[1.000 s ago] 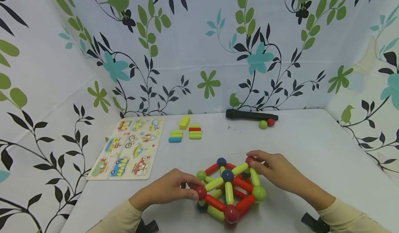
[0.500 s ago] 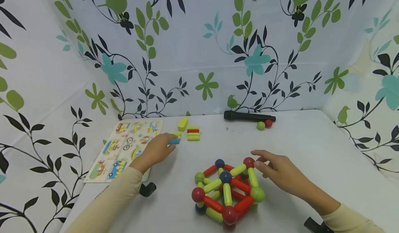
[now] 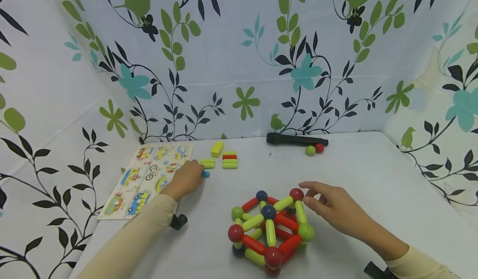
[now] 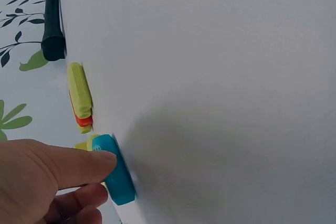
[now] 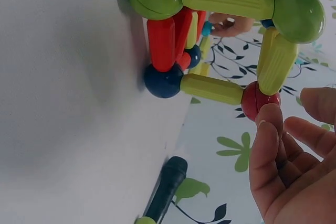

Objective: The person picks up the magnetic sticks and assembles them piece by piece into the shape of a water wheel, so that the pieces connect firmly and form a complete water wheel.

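Observation:
My left hand (image 3: 186, 178) pinches a blue rod (image 4: 119, 177) at the far left of the white table; the thumb lies over it in the left wrist view. Just beyond it are two yellow-green rods (image 3: 207, 163). Near the front stands a frame of magnetic rods and balls (image 3: 270, 231), in red, yellow-green and dark blue. Beside its upper right red ball (image 3: 296, 194) is my right hand (image 3: 332, 204), fingers loosely bent and holding nothing. In the right wrist view the fingertips overlap that ball; contact cannot be told.
A picture puzzle board (image 3: 147, 181) lies on the left. Behind the rods are a yellow block (image 3: 217, 149) and a stack of red and yellow-green rods (image 3: 230, 160). At the back lie a black microphone (image 3: 296, 139), a green ball (image 3: 310, 150) and a red ball (image 3: 319, 148).
My left hand has let go of the frame's left red ball, moved to the far left and taken hold of the blue rod. My right hand has come off the upper right red ball.

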A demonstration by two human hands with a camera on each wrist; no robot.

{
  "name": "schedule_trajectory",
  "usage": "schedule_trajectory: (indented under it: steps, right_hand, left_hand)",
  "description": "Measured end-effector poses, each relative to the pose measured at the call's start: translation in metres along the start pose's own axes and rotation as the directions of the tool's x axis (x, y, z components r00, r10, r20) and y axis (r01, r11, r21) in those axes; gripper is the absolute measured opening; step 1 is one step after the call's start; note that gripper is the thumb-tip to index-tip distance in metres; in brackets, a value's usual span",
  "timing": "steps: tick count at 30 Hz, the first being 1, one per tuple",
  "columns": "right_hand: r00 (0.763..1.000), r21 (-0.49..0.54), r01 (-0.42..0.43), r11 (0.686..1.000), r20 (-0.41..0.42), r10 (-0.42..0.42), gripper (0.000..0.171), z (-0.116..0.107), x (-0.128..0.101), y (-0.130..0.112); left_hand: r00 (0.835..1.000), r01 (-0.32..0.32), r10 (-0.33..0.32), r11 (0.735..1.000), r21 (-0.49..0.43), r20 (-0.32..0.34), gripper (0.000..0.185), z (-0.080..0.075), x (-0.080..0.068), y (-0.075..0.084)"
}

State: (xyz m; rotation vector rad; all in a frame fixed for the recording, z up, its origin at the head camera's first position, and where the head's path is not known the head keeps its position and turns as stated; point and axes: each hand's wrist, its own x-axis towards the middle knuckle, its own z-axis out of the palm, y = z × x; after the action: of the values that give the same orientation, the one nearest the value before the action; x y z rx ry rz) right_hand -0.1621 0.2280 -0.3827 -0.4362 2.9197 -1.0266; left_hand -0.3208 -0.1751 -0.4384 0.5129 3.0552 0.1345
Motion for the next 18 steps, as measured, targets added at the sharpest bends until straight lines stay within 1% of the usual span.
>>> schedule_trajectory:
  steps: [3,7,10,12,14,15,16,18]
  right_hand:
    - [1.000,-0.005,0.003,1.000,-0.002,-0.003,0.045,0.000,-0.001,0.000]
    - [1.000,-0.009,0.002,1.000,0.001,-0.002,0.044,0.000,0.000,-0.001]
    - [1.000,-0.012,-0.001,1.000,0.002,0.001,0.045,0.000,0.000,-0.001]
    - [1.000,-0.015,-0.002,1.000,0.004,0.002,0.045,0.001,0.000,-0.001]
    - [1.000,-0.017,-0.002,1.000,0.006,0.003,0.045,0.001,0.000,0.000]
    - [1.000,-0.015,-0.003,1.000,0.007,0.003,0.045,0.001,0.000,0.000]
    - [1.000,-0.012,-0.002,1.000,0.008,0.002,0.045,0.001,0.000,0.000]
    - [1.000,-0.011,0.002,1.000,0.011,-0.002,0.045,0.001,0.000,0.001]
  left_hand:
    - [1.000,-0.006,0.006,1.000,0.005,0.017,0.011,0.001,0.000,0.000]
    - [0.998,-0.010,0.013,0.999,-0.042,0.059,0.009,0.004,-0.003,0.001]
    - [0.996,-0.050,0.056,0.996,-0.073,0.074,0.014,0.006,-0.008,0.005]
    - [0.993,-0.085,0.096,0.988,-0.128,0.076,0.020,0.007,-0.013,0.010]
    - [0.988,-0.121,0.139,0.968,-0.221,0.067,0.021,0.007,-0.019,0.017]
    - [0.985,-0.135,0.159,0.949,-0.284,0.066,0.020,0.006,-0.023,0.021]
    - [0.982,-0.147,0.179,0.925,-0.349,0.062,0.018,0.005,-0.026,0.026]
    - [0.973,-0.171,0.223,0.866,-0.470,0.057,0.017,0.002,-0.034,0.035]
